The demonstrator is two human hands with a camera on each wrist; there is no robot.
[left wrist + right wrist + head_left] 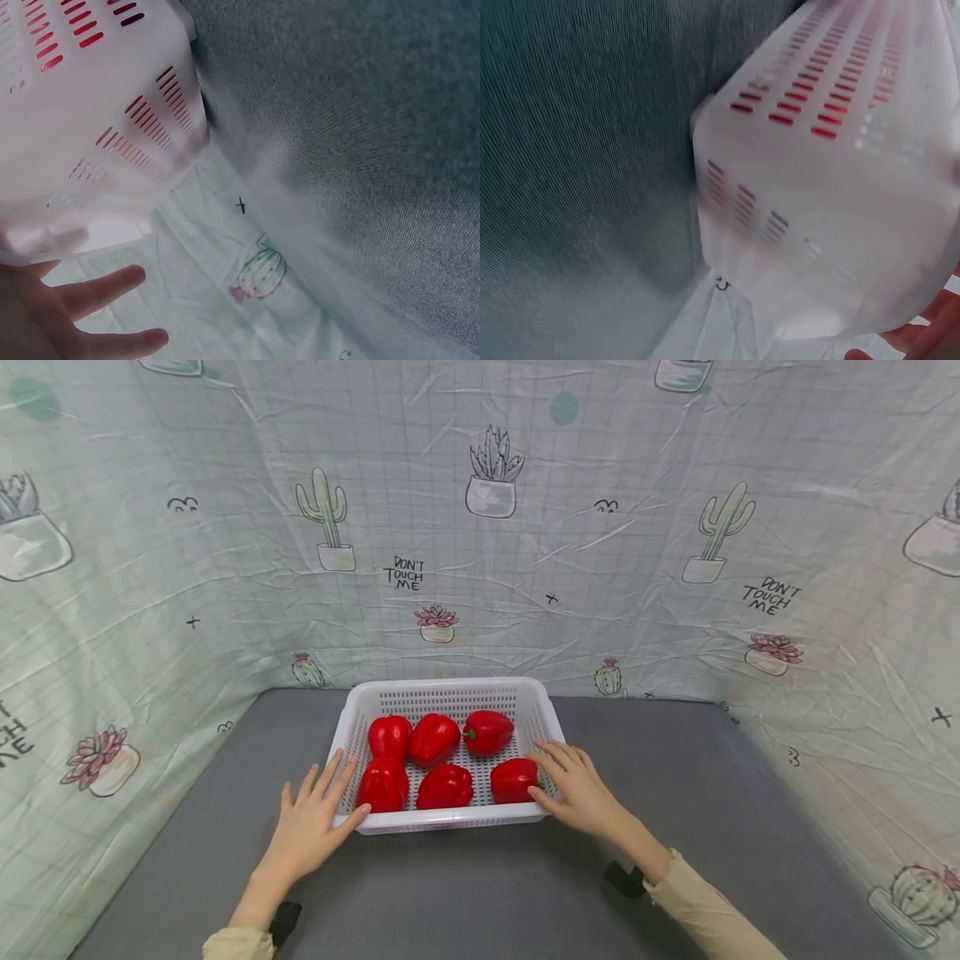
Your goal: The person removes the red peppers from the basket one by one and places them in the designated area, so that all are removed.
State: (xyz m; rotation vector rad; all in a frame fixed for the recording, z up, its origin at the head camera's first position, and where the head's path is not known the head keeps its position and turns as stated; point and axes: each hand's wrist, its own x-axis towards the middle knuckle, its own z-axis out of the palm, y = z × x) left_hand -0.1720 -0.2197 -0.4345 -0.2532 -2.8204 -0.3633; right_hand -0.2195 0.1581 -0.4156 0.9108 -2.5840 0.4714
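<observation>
A white slotted plastic basket stands on the grey table and holds several red bell peppers. My left hand lies at its front left corner with the fingers spread and the thumb on the rim. In the left wrist view, straight fingers show beside the basket's wall. Over the right rim rests my right hand, its fingers reaching inward. Its thumb tip overlaps the stem end of the front right pepper. The right wrist view shows fingertips under the basket's rim.
The grey tabletop extends in front of the basket and to both sides. Behind it hangs a pale cloth printed with cacti, which also encloses the left and right sides. Each wrist wears a dark strap.
</observation>
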